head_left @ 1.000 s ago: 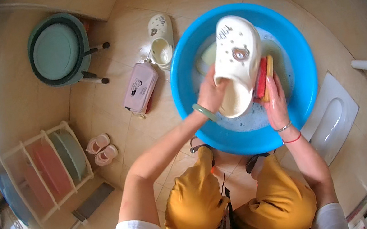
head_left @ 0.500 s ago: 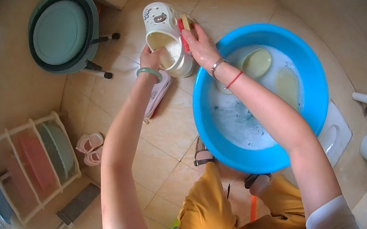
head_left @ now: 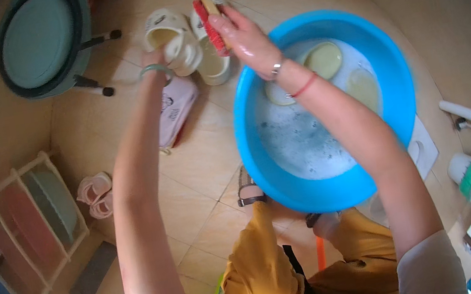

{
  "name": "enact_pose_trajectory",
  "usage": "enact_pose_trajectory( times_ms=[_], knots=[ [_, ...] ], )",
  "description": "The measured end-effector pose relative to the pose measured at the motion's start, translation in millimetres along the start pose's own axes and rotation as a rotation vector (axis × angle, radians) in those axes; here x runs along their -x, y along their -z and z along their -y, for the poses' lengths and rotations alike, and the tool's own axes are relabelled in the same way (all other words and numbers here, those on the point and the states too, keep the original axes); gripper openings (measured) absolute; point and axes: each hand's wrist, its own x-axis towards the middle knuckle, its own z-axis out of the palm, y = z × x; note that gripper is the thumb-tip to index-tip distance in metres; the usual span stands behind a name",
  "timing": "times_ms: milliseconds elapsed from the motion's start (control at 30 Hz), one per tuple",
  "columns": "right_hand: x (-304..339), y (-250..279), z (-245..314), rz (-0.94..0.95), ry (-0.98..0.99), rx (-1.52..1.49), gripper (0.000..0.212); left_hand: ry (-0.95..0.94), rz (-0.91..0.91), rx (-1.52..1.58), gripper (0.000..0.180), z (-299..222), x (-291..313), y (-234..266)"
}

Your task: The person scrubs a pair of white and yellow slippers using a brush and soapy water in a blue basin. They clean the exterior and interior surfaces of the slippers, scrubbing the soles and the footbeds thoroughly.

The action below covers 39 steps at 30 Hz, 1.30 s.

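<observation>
Shoe moved from basin (head_left: 394,116) to floor, upper centre; left fingers (head_left: 163,57) grip white clog (head_left: 179,44), right fingers (head_left: 235,27) clutch red brush (head_left: 208,19); insoles (head_left: 323,59) still soaking, unscrubbed.

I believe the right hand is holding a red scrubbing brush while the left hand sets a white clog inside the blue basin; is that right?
Not quite: the head view shows the left hand holding the white clog over the tiled floor, outside the blue basin. The right hand does hold the red scrubbing brush.

Home washroom — tiled floor (head_left: 202,170), blue basin (head_left: 400,96)
</observation>
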Motion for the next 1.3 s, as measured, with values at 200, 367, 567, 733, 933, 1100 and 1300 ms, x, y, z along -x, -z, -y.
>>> enact_pose_trajectory(
  times_ms=[200, 367, 567, 733, 933, 1100, 1300],
  knots=[
    [132, 115, 45, -0.193, -0.111, -0.113, 0.051, -0.895, -0.097, 0.259, 0.032, -39, 168, -4],
    [241, 171, -104, -0.328, -0.337, 0.309, 0.062, -1.676, 0.489, -0.537, 0.054, -47, 274, -104],
    [278, 133, -152, -0.293, -0.121, 0.965, 0.066, -1.225, 0.723, -1.571, 0.033, -26, 268, -177],
    [270, 157, -171, -0.497, -0.316, 0.835, 0.050, -0.561, 0.641, -0.830, 0.039, -6, 277, -168],
    [258, 168, -154, -0.703, -0.305, -0.215, 0.058, 0.369, 1.063, 0.306, 0.057, 62, 280, -151],
    [244, 178, -174, -0.612, -0.260, 0.127, 0.067, 0.422, 1.099, 0.194, 0.046, 71, 306, -166],
    [234, 164, -133, -0.633, -0.288, 0.427, 0.055, 0.456, 0.921, 0.564, 0.057, 89, 318, -164]
  ],
)
